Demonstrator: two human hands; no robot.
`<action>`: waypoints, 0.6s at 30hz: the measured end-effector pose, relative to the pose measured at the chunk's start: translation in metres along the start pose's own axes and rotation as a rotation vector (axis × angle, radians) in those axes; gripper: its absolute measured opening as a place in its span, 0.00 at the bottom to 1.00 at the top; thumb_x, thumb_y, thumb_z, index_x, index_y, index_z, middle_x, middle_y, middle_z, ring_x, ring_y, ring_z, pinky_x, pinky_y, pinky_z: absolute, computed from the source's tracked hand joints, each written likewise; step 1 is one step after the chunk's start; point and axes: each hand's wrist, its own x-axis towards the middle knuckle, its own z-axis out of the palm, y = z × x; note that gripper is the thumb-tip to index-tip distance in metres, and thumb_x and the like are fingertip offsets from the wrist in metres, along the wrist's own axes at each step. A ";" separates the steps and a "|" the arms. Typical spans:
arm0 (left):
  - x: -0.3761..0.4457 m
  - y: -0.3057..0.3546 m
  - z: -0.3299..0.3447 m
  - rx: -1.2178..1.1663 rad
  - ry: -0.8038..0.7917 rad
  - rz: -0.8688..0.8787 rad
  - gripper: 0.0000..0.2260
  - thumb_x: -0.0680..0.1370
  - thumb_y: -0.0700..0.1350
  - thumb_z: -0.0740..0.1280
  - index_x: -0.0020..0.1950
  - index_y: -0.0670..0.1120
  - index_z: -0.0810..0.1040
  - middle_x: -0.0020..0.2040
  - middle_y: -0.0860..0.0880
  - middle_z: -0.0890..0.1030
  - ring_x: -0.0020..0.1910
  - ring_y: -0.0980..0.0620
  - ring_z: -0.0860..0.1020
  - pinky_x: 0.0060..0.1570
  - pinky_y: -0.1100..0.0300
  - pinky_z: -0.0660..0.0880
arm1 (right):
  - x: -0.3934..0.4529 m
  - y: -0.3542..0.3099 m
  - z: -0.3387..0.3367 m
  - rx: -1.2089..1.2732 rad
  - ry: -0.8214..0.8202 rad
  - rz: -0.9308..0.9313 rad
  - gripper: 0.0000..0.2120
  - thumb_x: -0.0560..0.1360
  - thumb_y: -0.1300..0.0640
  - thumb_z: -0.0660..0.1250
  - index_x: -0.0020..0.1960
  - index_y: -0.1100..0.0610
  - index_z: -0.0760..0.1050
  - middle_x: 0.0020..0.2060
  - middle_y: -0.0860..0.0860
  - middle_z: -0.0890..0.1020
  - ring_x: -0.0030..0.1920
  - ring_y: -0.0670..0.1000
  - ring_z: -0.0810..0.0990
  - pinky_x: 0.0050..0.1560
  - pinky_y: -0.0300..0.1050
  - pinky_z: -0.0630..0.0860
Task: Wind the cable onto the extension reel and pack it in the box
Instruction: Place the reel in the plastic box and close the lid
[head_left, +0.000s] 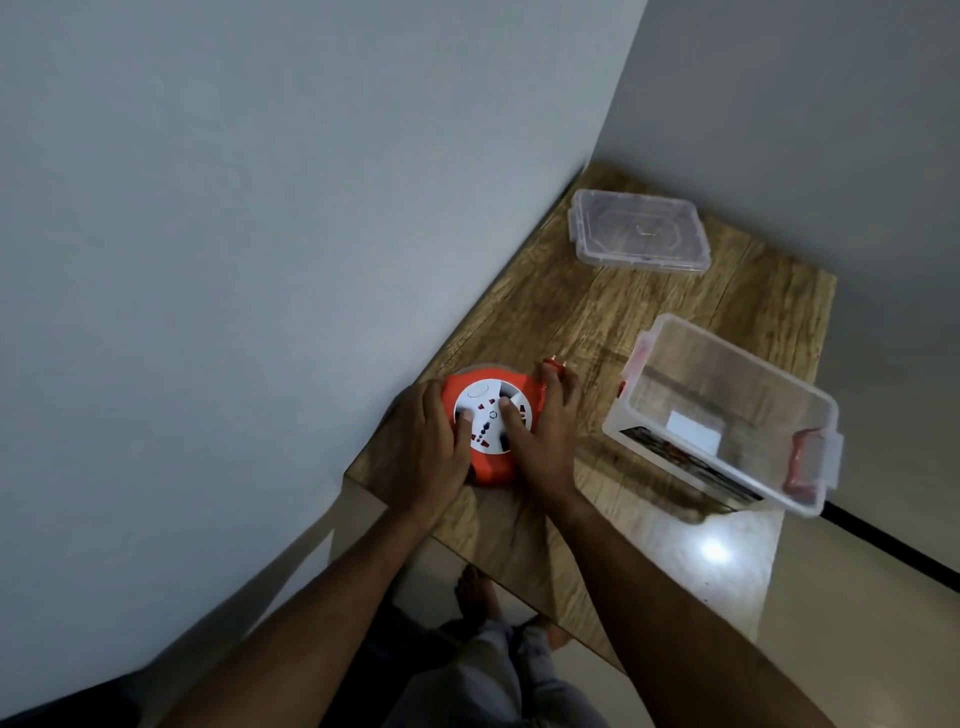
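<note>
A long brown wooden table (649, 322) holds a clear plastic box (727, 410) on the right, its flat clear lid (639, 231) farther back, and near the left wall a round orange-and-white cable reel (485, 421) pressed between the left hand (434, 441) and right hand (543, 431), fingers spread on it.

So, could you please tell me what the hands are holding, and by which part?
Both hands grip the orange extension reel on the table: left hand and right hand at its sides, fingers on its white socket face.

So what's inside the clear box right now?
The box holds no reel; that sits outside under both hands. A white label and printed sheet show through the box, whether inside or underneath is unclear.
</note>
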 end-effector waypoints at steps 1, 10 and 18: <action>-0.001 0.001 0.003 -0.030 0.004 -0.022 0.32 0.80 0.67 0.57 0.78 0.51 0.62 0.74 0.47 0.71 0.68 0.48 0.74 0.58 0.48 0.82 | 0.000 0.001 0.002 0.017 -0.001 -0.002 0.32 0.79 0.50 0.70 0.78 0.54 0.61 0.78 0.49 0.57 0.71 0.41 0.62 0.64 0.31 0.64; -0.004 0.006 0.018 -0.153 0.066 -0.057 0.26 0.84 0.56 0.62 0.79 0.50 0.61 0.75 0.46 0.69 0.69 0.47 0.73 0.60 0.46 0.81 | 0.001 0.004 0.001 0.158 0.035 -0.014 0.32 0.75 0.57 0.75 0.76 0.53 0.68 0.73 0.50 0.68 0.72 0.45 0.69 0.70 0.40 0.70; -0.002 0.022 0.005 -0.182 0.113 -0.069 0.29 0.80 0.59 0.60 0.77 0.46 0.66 0.73 0.44 0.72 0.68 0.47 0.74 0.63 0.44 0.80 | 0.001 -0.001 -0.002 0.276 0.041 0.026 0.37 0.72 0.51 0.77 0.77 0.51 0.67 0.70 0.49 0.73 0.69 0.48 0.74 0.66 0.56 0.77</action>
